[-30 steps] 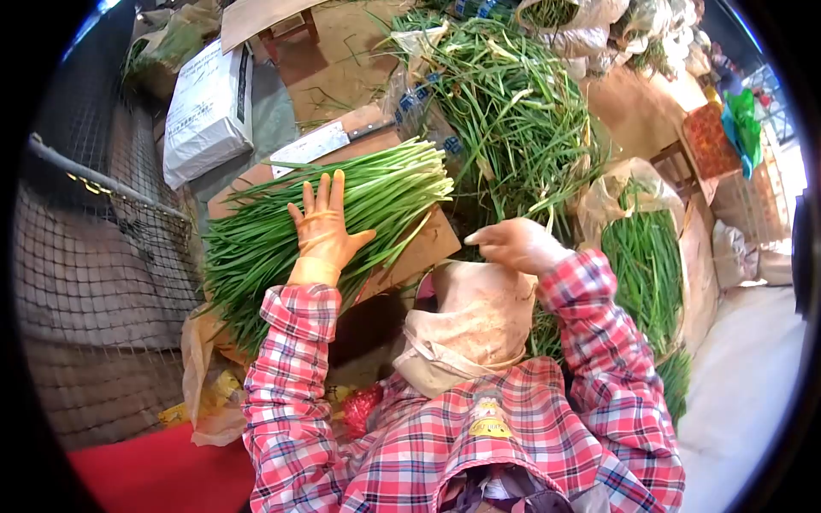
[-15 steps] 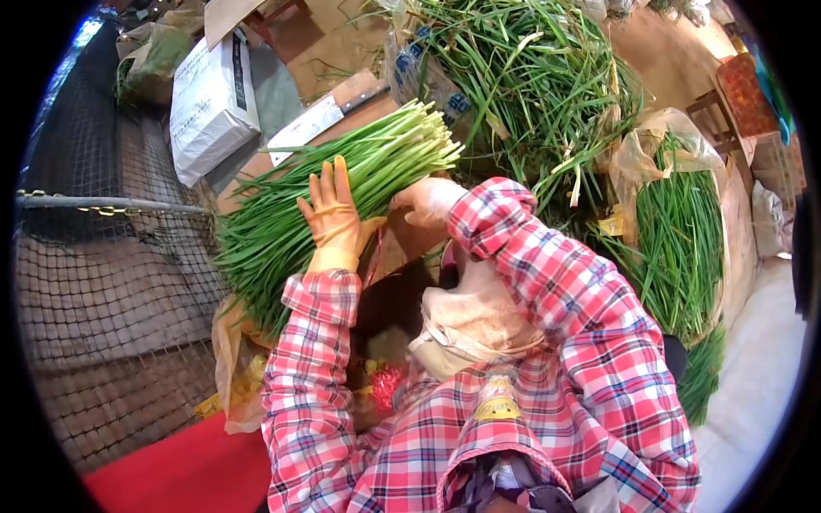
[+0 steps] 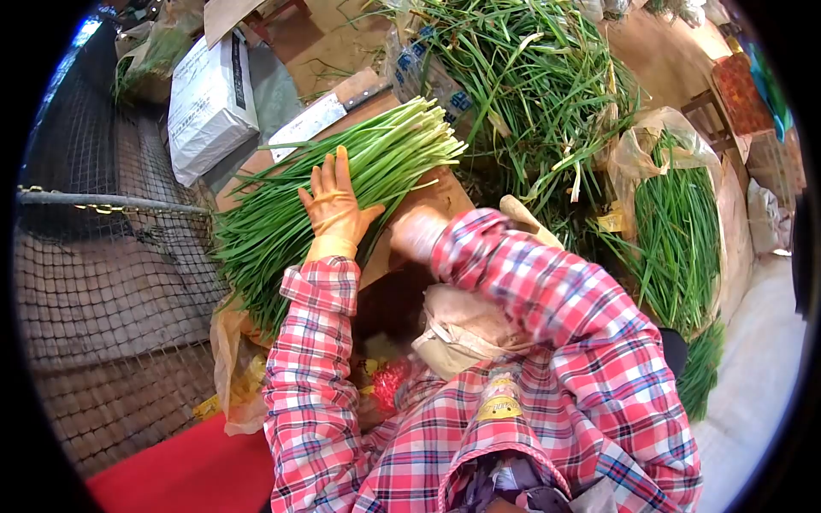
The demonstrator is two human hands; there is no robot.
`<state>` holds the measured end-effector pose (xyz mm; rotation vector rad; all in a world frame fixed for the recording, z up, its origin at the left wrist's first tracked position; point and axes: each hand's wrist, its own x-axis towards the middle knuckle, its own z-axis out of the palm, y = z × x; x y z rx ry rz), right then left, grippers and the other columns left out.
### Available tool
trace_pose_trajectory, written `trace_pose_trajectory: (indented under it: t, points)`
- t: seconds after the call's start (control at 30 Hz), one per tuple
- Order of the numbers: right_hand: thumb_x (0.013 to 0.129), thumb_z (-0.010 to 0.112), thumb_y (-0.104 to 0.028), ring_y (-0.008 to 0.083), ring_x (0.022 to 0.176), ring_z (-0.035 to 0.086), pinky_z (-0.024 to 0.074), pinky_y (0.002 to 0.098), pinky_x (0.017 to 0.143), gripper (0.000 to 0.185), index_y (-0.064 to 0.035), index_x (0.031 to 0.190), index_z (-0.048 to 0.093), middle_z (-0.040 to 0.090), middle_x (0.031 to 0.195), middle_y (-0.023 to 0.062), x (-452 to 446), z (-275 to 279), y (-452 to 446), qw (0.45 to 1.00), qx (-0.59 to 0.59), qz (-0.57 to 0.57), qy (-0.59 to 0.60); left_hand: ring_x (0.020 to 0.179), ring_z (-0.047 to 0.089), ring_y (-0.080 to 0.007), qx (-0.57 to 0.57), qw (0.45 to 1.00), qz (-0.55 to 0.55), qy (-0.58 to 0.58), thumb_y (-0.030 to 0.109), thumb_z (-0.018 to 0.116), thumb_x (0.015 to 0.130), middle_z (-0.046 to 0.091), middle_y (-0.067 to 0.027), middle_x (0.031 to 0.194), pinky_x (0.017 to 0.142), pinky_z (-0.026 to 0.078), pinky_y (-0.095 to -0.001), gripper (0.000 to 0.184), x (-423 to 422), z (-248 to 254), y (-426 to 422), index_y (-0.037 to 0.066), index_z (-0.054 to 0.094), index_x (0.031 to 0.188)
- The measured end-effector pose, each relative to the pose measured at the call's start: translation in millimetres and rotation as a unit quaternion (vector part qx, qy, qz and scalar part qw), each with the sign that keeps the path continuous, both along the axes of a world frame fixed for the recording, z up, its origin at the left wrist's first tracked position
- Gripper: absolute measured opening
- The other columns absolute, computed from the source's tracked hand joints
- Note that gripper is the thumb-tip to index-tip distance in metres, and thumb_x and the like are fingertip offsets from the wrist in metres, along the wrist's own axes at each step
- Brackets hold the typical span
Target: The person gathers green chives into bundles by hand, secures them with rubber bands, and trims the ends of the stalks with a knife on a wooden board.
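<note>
A thick bundle of green stalks (image 3: 376,162) lies across a wooden board (image 3: 440,195), its pale ends toward the upper right. My left hand (image 3: 335,209), in an orange glove, rests on the bundle with its fingers spread. Beside the board's near edge is my right hand (image 3: 417,232), smeared by motion, its fingers hidden. Behind the bundle a cleaver (image 3: 310,125) with a dark handle lies on the board. A ball of red string (image 3: 389,385) sits low, near the checked clothing.
A large heap of loose greens (image 3: 530,94) lies beyond the board. An open bag of greens (image 3: 676,231) stands at the right. At the left are a white package (image 3: 209,115), netting (image 3: 111,282) and a metal bar (image 3: 111,201).
My right hand has moved left from beside the board's right corner to its near edge, then slightly lower. My left hand stays spread on the bundle. The view has shifted.
</note>
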<state>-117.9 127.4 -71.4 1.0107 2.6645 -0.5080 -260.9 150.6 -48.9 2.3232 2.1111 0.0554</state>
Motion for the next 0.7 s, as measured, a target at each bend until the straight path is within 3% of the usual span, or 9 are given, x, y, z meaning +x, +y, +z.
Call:
trace_pose_trajectory:
  t: [0.03,0.1,0.17,0.23,0.3,0.37,0.43,0.57,0.7]
  points:
    - [0.077,0.062,-0.031,0.0259,0.083,0.065,0.0527,0.0383,0.068,0.029,-0.0096,0.094,0.069,0.068,0.088,0.0079,13,8,12,0.995,-0.086,0.005,-0.042,0.128,0.030,-0.0333,0.002,1.000,0.002,-0.002,0.046,0.080,0.054,0.030,-0.0104,0.141,0.098,0.028,-0.0600,0.115,-1,1,1,0.013,0.015,0.142]
    - [0.076,0.062,-0.051,0.0263,0.085,0.064,0.0508,0.0391,0.072,0.046,-0.0088,0.093,0.068,0.067,0.090,0.0085,44,17,28,0.993,-0.111,0.010,-0.046,0.126,0.034,-0.0324,-0.011,1.000,0.004,-0.012,0.045,0.081,0.053,0.034,-0.0092,0.138,0.097,0.030,-0.0590,0.115,0,4,2,0.014,0.016,0.142]
    - [0.078,0.061,-0.038,0.0245,0.086,0.063,0.0495,0.0366,0.074,0.027,-0.0205,0.096,0.069,0.067,0.091,0.0057,63,22,31,0.987,-0.097,-0.091,-0.092,0.124,0.035,-0.0314,-0.005,1.000,0.013,-0.014,0.046,0.082,0.052,0.037,-0.0079,0.135,0.097,0.030,-0.0586,0.115,3,5,5,0.014,0.017,0.142]
    - [0.077,0.063,-0.027,0.0235,0.086,0.063,0.0492,0.0355,0.075,0.022,-0.0202,0.098,0.068,0.067,0.092,0.0041,64,27,35,0.967,-0.203,-0.108,-0.114,0.124,0.035,-0.0302,-0.022,0.998,0.052,-0.019,0.046,0.082,0.051,0.037,-0.0073,0.134,0.097,0.030,-0.0585,0.114,7,6,5,0.014,0.019,0.141]
    - [0.078,0.061,-0.018,0.0242,0.082,0.064,0.0496,0.0351,0.074,0.018,-0.0148,0.095,0.067,0.067,0.087,0.0053,75,18,15,0.942,-0.262,-0.165,0.130,0.124,0.035,-0.0301,-0.016,0.998,0.052,-0.020,0.047,0.082,0.052,0.038,-0.0070,0.133,0.098,0.030,-0.0588,0.113,8,7,3,0.015,0.020,0.141]
    - [0.082,0.055,-0.030,0.0256,0.085,0.063,0.0481,0.0363,0.078,0.026,-0.0155,0.102,0.065,0.067,0.089,0.0079,77,25,21,0.866,-0.345,-0.316,0.175,0.122,0.037,-0.0260,0.032,0.998,0.052,-0.033,0.038,0.085,0.049,0.040,-0.0048,0.131,0.097,0.030,-0.0532,0.112,8,3,1,0.016,0.023,0.139]
    - [0.083,0.055,-0.029,0.0260,0.083,0.064,0.0491,0.0380,0.074,0.026,-0.0117,0.100,0.063,0.067,0.088,0.0095,74,21,25,0.938,-0.045,-0.335,0.079,0.121,0.037,-0.0264,0.032,0.997,0.049,-0.041,0.037,0.086,0.048,0.040,-0.0053,0.130,0.097,0.030,-0.0541,0.111,8,2,0,0.015,0.024,0.138]
    - [0.080,0.060,-0.032,0.0302,0.073,0.065,0.0504,0.0405,0.062,0.028,-0.0048,0.088,0.060,0.066,0.079,0.0124,55,11,40,0.949,0.023,-0.312,-0.029,0.121,0.038,-0.0274,0.032,0.996,0.053,-0.062,0.035,0.085,0.047,0.041,-0.0065,0.130,0.096,0.029,-0.0552,0.112,12,6,1,0.014,0.024,0.138]
    - [0.077,0.060,-0.025,0.0294,0.068,0.065,0.0504,0.0403,0.060,0.018,-0.0079,0.084,0.060,0.066,0.074,0.0091,51,3,48,0.951,0.138,-0.277,0.016,0.121,0.037,-0.0282,0.044,0.996,0.051,-0.058,0.036,0.085,0.047,0.040,-0.0067,0.132,0.097,0.029,-0.0558,0.112,10,3,-1,0.014,0.024,0.139]
